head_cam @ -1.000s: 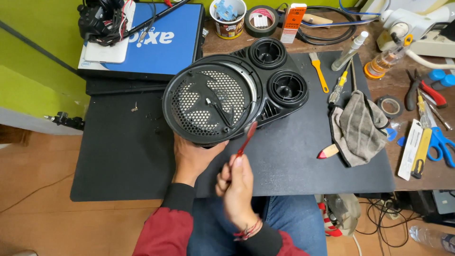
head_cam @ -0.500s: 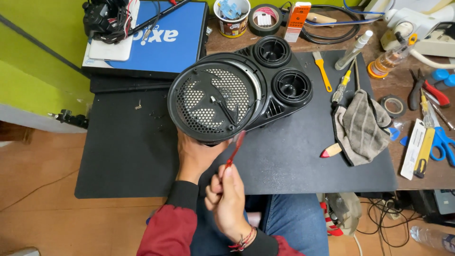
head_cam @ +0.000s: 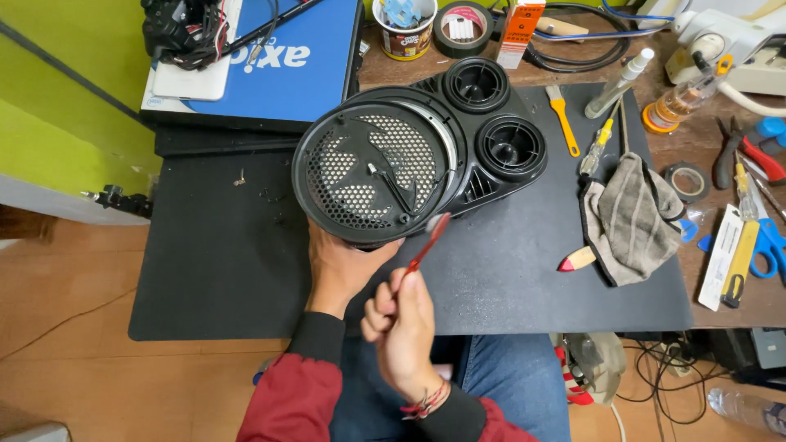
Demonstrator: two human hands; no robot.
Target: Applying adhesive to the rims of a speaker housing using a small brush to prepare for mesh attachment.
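Observation:
A black plastic speaker housing (head_cam: pixel 458 139) with a round perforated grille (head_cam: pixel 368 176) and two smaller round ports lies on a black mat (head_cam: pixel 213 270). My left hand (head_cam: pixel 340 262) grips the grille's near rim from below, tilting it up. My right hand (head_cam: pixel 401 327) holds a red-handled toothbrush (head_cam: pixel 427 243), its bristle head touching the grille's lower right edge.
A grey rag (head_cam: pixel 634 217), a yellow-handled brush (head_cam: pixel 563 121), a screwdriver (head_cam: pixel 596 147) and a red-tipped tool (head_cam: pixel 577 260) lie on the mat's right. A blue box (head_cam: pixel 286 61), tape rolls, pliers, blue scissors (head_cam: pixel 770 245) and a cup crowd the wooden desk behind and to the right.
The housing has shifted slightly left and tilted more. My right hand has drawn the toothbrush down and then back up to the grille's lower right rim.

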